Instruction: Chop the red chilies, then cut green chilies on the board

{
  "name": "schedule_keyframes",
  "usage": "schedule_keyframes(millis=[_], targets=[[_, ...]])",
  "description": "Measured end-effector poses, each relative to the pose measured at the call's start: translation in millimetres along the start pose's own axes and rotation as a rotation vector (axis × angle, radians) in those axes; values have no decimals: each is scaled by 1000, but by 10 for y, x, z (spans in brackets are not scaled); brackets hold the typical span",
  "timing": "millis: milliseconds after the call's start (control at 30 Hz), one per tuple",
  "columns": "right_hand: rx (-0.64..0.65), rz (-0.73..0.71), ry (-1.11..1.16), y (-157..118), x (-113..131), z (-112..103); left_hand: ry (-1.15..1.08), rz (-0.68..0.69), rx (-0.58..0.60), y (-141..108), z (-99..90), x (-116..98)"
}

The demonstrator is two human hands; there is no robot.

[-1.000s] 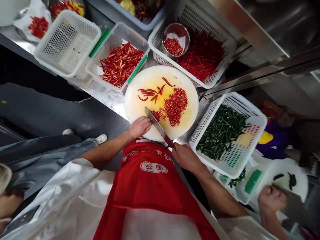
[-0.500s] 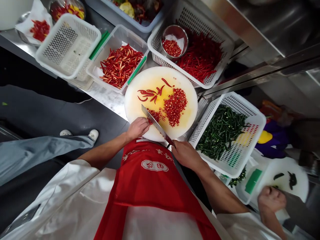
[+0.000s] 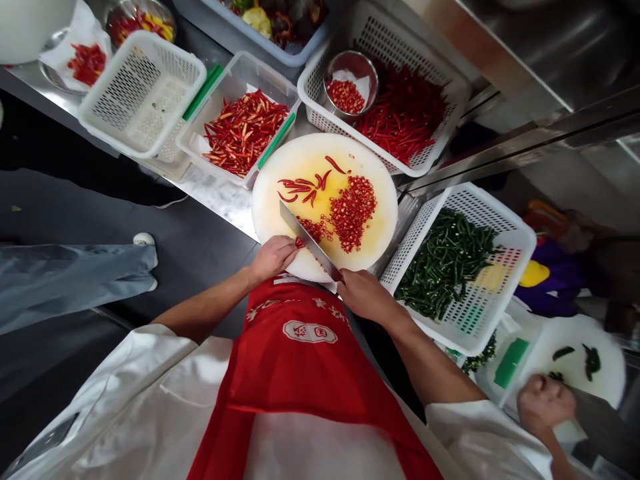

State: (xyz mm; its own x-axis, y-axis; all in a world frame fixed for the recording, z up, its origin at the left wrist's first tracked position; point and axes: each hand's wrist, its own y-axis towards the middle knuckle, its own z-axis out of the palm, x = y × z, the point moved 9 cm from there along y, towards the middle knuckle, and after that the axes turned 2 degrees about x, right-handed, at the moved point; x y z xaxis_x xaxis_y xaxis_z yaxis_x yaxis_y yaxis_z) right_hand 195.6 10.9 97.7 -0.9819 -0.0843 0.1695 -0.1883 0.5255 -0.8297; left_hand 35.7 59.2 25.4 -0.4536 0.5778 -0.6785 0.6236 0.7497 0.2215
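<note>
On the round white cutting board [image 3: 273, 167], my right hand [image 3: 364, 293] is closed round the handle of a knife [image 3: 310, 243]. The blade points up and to the left, its edge down among cut chilies. My left hand [image 3: 274, 257] presses its curled fingertips onto red chilies [image 3: 300, 243] just left of the blade; most of them are hidden under the fingers. Right of the blade lie small slices, with a larger heap of chopped red chili [image 3: 353, 213] beyond. Several whole red chilies [image 3: 303, 188] rest toward the back of the board.
Behind the board stand a plastic box of red chilies [image 3: 245, 133] and a white basket of red chilies [image 3: 410, 120] holding a steel bowl [image 3: 351, 83]. A basket of green chilies [image 3: 445, 267] is at right. A co-worker's hand [image 3: 547, 403] is beside another board [image 3: 607, 353].
The knife has shifted slightly left and back, with my right hand following. My left hand stays on the chilies. At left, a person's legs have moved left.
</note>
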Motion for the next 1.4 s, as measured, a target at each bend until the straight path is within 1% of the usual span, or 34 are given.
schedule_keyframes(millis=[100, 200, 233, 300, 400, 467, 533, 600, 667, 767, 900, 967, 1067, 1133, 1167, 1267, 1333, 1400], targets=[[17, 26, 29, -27, 30, 143, 2, -7, 8, -28, 25, 29], [8, 75, 43, 122, 50, 276, 19, -2, 26, -12, 78, 44], [0, 77, 49, 172, 54, 281, 18, -2, 29, -6, 86, 48], [-18, 53, 53, 217, 57, 219, -1, -3, 40, -7, 92, 55], [-36, 3, 51, 118, 46, 68, -32, -22, 32, -39, 60, 70], [-34, -18, 70, 23, 64, 47, -40, -51, 13, -66, 39, 90], [-14, -5, 88, -6, 103, 128, -35, -73, 1, -82, 38, 104], [1, 44, 92, 44, 132, 251, -21, -73, 13, -78, 63, 102], [-7, 77, 84, 124, 151, 322, -8, -55, 30, -66, 86, 90], [-25, 52, 67, 175, 145, 272, -4, -46, 19, -67, 64, 91], [-29, -7, 79, 58, 106, 158, -6, -92, -50, -132, -35, 127], [-36, -16, 107, 28, 131, 202, -10, -123, -66, -167, -55, 140], [-43, 50, 151, 101, 150, 371, 4, -157, -69, -169, -40, 146], [-59, 70, 181, 179, 147, 447, 32, -169, -64, -135, -17, 143], [-72, 57, 198, 207, 142, 453, 49, -171, -58, -113, -6, 138], [-142, 19, 262, 184, 53, 367, 105, -156, -46, -55, -7, 103], [-207, 10, 329, 93, -25, 290, 139, -165, -67, -42, -73, 117], [-266, -22, 404, 7, -36, 250, 159, -238, -153, -55, -244, 233]])
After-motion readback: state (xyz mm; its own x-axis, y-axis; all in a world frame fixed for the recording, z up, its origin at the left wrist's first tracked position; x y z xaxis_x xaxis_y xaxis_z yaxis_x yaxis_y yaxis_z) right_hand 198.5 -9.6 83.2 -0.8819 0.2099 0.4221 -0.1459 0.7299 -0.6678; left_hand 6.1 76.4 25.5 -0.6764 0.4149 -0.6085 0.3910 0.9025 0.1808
